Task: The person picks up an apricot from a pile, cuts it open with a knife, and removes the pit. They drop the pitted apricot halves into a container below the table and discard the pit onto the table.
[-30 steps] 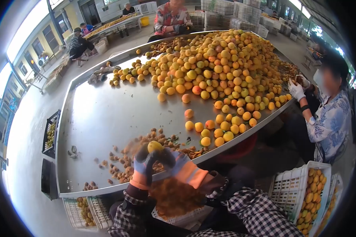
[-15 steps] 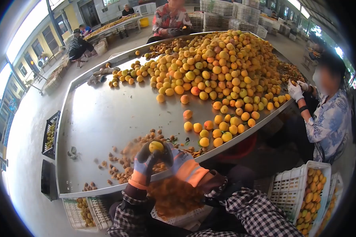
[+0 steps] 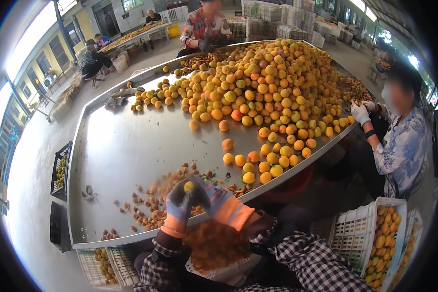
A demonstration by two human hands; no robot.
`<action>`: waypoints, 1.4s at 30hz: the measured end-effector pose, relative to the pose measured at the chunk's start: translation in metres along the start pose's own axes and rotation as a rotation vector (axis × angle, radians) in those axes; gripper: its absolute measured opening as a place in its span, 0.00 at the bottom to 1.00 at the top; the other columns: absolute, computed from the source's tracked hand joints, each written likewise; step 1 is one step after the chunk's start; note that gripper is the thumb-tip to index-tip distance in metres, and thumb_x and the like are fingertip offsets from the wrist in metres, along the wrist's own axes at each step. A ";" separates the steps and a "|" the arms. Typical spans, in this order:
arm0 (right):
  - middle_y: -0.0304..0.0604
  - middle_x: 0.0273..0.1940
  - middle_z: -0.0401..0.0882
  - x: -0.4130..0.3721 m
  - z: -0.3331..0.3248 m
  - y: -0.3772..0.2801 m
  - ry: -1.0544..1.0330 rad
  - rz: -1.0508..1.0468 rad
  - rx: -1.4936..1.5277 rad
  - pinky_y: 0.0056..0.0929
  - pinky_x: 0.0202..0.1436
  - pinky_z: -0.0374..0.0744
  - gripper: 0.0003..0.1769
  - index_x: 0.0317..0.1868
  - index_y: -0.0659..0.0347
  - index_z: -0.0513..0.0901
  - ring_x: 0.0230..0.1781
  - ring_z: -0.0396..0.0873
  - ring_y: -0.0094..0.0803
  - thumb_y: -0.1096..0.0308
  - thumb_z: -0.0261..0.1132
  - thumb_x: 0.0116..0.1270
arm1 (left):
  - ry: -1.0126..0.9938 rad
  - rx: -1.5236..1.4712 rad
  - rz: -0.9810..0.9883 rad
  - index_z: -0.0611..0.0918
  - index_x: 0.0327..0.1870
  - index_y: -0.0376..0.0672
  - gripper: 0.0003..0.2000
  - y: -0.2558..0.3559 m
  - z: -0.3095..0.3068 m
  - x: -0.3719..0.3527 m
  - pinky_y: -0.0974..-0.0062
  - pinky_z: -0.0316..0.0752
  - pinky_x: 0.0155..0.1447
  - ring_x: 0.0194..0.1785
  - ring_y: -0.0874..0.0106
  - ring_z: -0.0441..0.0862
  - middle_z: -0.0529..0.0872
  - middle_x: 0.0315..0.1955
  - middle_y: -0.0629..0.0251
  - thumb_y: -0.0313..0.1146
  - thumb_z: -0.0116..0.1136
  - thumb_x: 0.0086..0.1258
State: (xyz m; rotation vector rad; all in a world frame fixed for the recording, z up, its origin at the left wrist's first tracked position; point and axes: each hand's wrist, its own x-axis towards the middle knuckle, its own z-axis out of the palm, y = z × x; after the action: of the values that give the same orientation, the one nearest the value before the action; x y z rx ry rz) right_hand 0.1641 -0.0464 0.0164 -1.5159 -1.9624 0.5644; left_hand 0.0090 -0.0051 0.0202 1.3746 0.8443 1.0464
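Note:
My left hand (image 3: 178,205), in a grey and orange glove, is closed around a yellow-green apricot (image 3: 189,186) above the near edge of the metal table (image 3: 126,131). My right hand (image 3: 224,200), gloved alike, presses against it from the right with its fingers bent; whether it grips the fruit too is hidden. Under and behind my hands lie brown pits (image 3: 153,207) on the metal. Below them, between my knees, a white crate (image 3: 224,272) holds a blurred orange-brown heap. Farther back rises a large pile of apricots (image 3: 263,82).
At the right, a person (image 3: 401,141) in white gloves handles fruit by the table; another person (image 3: 206,29) sits across it. White crates with apricots (image 3: 370,233) stand at the lower right, another crate (image 3: 95,263) at the lower left. Black crates (image 3: 62,170) are left of the table.
The view has shifted slightly. My hands have turned around the apricot, and less of it shows between my fingers. The person across the table has lowered a hand to the tabletop.

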 end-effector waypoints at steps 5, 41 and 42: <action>0.59 0.60 0.71 0.000 0.004 -0.004 0.137 -0.212 0.435 0.38 0.60 0.75 0.33 0.71 0.59 0.57 0.59 0.73 0.51 0.65 0.58 0.69 | -0.035 0.072 0.103 0.78 0.51 0.31 0.22 0.011 0.001 -0.005 0.77 0.78 0.48 0.42 0.75 0.82 0.85 0.40 0.62 0.43 0.62 0.67; 0.40 0.22 0.74 0.021 -0.061 -0.026 0.649 -0.063 1.514 0.20 0.10 0.63 0.12 0.46 0.61 0.76 0.09 0.63 0.21 0.61 0.59 0.72 | -0.185 0.055 -0.107 0.79 0.51 0.41 0.17 0.012 0.019 -0.017 0.80 0.74 0.42 0.38 0.82 0.77 0.84 0.39 0.69 0.32 0.60 0.61; 0.40 0.22 0.74 0.023 -0.060 -0.027 0.648 -0.061 1.515 0.20 0.10 0.63 0.12 0.46 0.61 0.76 0.09 0.63 0.21 0.61 0.59 0.72 | -0.184 0.067 -0.074 0.79 0.51 0.41 0.16 0.011 0.020 -0.017 0.80 0.74 0.42 0.38 0.82 0.77 0.84 0.38 0.69 0.32 0.60 0.61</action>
State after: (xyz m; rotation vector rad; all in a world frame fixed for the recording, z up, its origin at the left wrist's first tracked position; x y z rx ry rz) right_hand 0.1816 -0.0332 0.0828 -0.4912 -0.6170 1.0051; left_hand 0.0215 -0.0287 0.0306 1.4605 0.7931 0.8271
